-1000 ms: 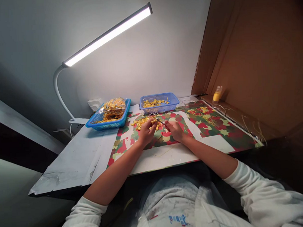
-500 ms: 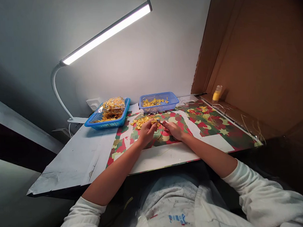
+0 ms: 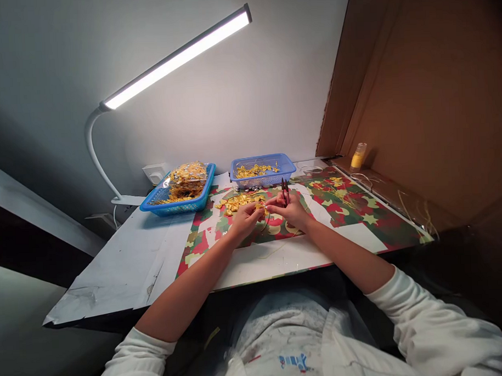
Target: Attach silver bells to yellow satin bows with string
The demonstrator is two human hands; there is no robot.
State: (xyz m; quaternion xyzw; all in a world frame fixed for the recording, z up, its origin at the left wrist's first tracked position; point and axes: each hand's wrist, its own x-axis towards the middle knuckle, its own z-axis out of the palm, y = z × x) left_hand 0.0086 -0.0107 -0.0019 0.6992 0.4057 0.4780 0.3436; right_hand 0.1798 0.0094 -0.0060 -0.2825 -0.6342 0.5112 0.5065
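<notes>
My left hand [image 3: 247,218] is closed, its fingertips pinching a small gold ribbon bow [image 3: 260,207] with thin cord hanging below it. Opposite it, my right hand [image 3: 292,211] pinches at the same bow with thumb and forefinger. A dark two-pronged tool [image 3: 285,191], tweezers or snips, is tucked in that hand with its points upward. Just beyond my left hand lies a pile of gold ribbon bows [image 3: 233,203] on a camouflage-patterned sheet [image 3: 246,237]. Exactly what the fingertips grip at the bow is too small to tell.
A blue basket [image 3: 147,205] heaped with gold pieces and a plastic bag stands at the left. Behind the pile, a purple-blue basket [image 3: 271,179] holds more. Loose cords and bows [image 3: 337,187] lie right, near a yellow-filled bottle [image 3: 358,157]. A lamp [image 3: 180,56] hangs overhead.
The tool, which pointed left at the piece in my left fingers, has swung upright in my right hand. My right fingertips have come in to meet the left ones.
</notes>
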